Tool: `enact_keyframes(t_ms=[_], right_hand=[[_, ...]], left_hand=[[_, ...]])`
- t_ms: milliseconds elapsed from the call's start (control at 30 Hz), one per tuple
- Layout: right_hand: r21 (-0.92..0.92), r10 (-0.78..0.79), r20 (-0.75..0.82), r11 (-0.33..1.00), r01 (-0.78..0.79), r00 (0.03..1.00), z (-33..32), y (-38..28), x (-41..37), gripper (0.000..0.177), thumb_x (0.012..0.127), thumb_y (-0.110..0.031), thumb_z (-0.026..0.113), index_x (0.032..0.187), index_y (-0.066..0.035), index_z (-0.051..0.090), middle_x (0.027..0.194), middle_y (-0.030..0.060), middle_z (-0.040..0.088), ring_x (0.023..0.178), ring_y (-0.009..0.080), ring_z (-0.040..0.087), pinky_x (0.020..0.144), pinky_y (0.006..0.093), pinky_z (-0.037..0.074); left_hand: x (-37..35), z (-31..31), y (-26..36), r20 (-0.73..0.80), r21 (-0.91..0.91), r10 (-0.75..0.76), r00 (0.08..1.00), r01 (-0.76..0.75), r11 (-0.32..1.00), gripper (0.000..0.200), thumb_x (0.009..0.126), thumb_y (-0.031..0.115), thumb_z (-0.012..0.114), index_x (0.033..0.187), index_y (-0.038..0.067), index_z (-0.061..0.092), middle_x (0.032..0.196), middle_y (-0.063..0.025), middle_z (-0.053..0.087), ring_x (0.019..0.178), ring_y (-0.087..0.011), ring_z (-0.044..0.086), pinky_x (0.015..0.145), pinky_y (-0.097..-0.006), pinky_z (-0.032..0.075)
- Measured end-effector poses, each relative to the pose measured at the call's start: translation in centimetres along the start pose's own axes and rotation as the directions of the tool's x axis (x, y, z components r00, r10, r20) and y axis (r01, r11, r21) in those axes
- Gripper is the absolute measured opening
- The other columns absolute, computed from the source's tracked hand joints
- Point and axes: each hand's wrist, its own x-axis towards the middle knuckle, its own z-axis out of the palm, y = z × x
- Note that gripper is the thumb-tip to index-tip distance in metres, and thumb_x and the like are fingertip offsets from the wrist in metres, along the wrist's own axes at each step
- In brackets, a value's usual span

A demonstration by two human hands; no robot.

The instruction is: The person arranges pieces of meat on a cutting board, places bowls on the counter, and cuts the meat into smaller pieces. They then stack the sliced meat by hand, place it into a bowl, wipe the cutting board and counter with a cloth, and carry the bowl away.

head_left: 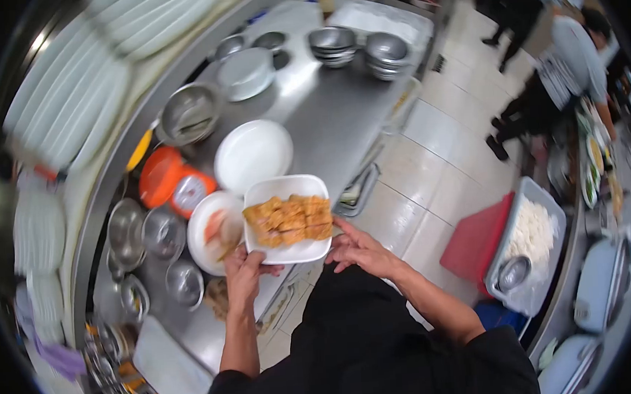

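My left hand (244, 275) grips the near left corner of a square white dish (290, 254), thumb on the rim and fingers underneath. Orange-brown food cut into blocks (288, 220) fills its middle. My right hand (366, 253) is at the dish's right side with fingers apart, the fingertips right at the rim. Just left of the dish, partly covered by it, a round white plate (198, 256) holds pinkish and pale food pieces. Another white plate (254, 157) lies behind it on the steel counter (309, 100).
An orange kitchen scale (189, 192) and several metal bowls (164, 234) stand along the counter's left. Stacked bowls (386, 52) are at the far end. To the right, a tub of white rice (531, 234) sits by a red bin (473, 241). People (564, 73) stand beyond the tiled floor.
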Motion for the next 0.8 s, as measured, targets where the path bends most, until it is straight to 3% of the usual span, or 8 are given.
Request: enact_keyframes(t_ms=[133,300,333,467,533,633,700,800], right_hand=[[0.099,-0.154,-0.391,0.973,0.208,0.907,-7.5,-2.7,-4.1,0.075,0.091,-0.012,0.056,0.155,-0.010,0.017,0.107,0.0127,0.062,0.085,0.0190,0.065,0.070,0.0339,0.058],[0.112,-0.136,-0.747,0.939,0.325,0.651,-17.4,-5.6,-9.5,0.054,0.092,-0.011,0.053,0.142,-0.002,0.035,0.089,0.0124,0.064,0.069,0.0177,0.065,0.058,0.0321,0.059],[0.086,-0.140,-0.834,0.922,0.377,0.534,-20.0,-5.5,-10.2,0.041,0.092,-0.009,0.050,0.130,0.003,0.043,0.084,0.0136,0.064,0.064,0.0174,0.064,0.055,0.0324,0.059],[-0.018,-0.149,-0.956,0.889,0.458,0.251,-30.3,-8.3,-16.6,0.030,0.091,-0.007,0.043,0.117,0.007,0.050,0.077,0.0127,0.062,0.058,0.0170,0.062,0.051,0.0330,0.058],[-0.030,-0.137,-0.975,0.865,0.501,0.177,-35.9,-9.0,-20.0,0.029,0.091,-0.006,0.043,0.115,0.007,0.051,0.076,0.0123,0.062,0.058,0.0167,0.062,0.050,0.0327,0.058],[-0.077,-0.094,-0.996,0.839,0.539,0.004,-43.0,-9.2,-25.9,0.027,0.089,-0.004,0.042,0.112,0.004,0.054,0.076,0.0110,0.061,0.057,0.0157,0.061,0.049,0.0320,0.058],[-0.113,-0.085,-0.993,0.823,0.557,-0.076,-47.1,-8.2,-29.9,0.028,0.091,-0.004,0.042,0.116,0.004,0.052,0.078,0.0112,0.062,0.058,0.0156,0.061,0.049,0.0320,0.058],[-0.122,0.050,-0.967,0.772,0.624,-0.251,-50.7,-5.5,-35.9,0.030,0.092,-0.004,0.043,0.121,0.003,0.050,0.079,0.0115,0.062,0.058,0.0157,0.061,0.049,0.0321,0.058]], left_hand=[[7.8,12.9,0.5,0.304,0.069,-0.080,0.949,0.061,0.996,0.021,0.082,0.000,0.051,0.095,-0.014,0.060,0.078,-0.0207,0.069,0.057,-0.0235,0.068,0.048,-0.0298,0.057],[13.7,30.8,-0.7,0.568,0.161,-0.158,0.807,0.079,0.984,0.022,0.080,0.000,0.051,0.094,-0.016,0.059,0.077,-0.0219,0.068,0.055,-0.0257,0.069,0.045,-0.0299,0.057],[14.4,34.5,-1.4,0.610,0.176,-0.162,0.775,0.067,0.982,0.022,0.080,0.000,0.051,0.094,-0.016,0.059,0.077,-0.0219,0.068,0.055,-0.0257,0.069,0.045,-0.0299,0.057],[15.8,49.9,-4.6,0.733,0.216,-0.205,0.649,0.065,0.974,0.020,0.087,0.005,0.055,0.097,-0.011,0.060,0.082,-0.0206,0.069,0.061,-0.0261,0.071,0.050,-0.0309,0.059],[16.0,56.5,-5.3,0.766,0.255,-0.245,0.595,0.070,0.964,0.021,0.090,0.010,0.058,0.098,-0.009,0.060,0.084,-0.0199,0.069,0.064,-0.0257,0.071,0.052,-0.0310,0.059],[15.6,65.8,-7.0,0.816,0.364,-0.366,0.448,0.095,0.927,0.037,0.094,0.025,0.063,0.112,-0.007,0.059,0.090,-0.0192,0.070,0.075,-0.0251,0.072,0.063,-0.0310,0.059],[16.4,69.3,-8.3,0.796,0.434,-0.382,0.469,-0.002,0.901,0.048,0.096,0.036,0.062,0.118,-0.006,0.059,0.096,-0.0153,0.070,0.086,-0.0220,0.071,0.072,-0.0304,0.056],[18.9,70.4,-12.6,0.761,0.602,-0.494,0.422,-0.174,0.779,0.049,0.097,0.033,0.061,0.126,-0.006,0.056,0.096,-0.0127,0.071,0.087,-0.0185,0.068,0.075,-0.0301,0.053]])
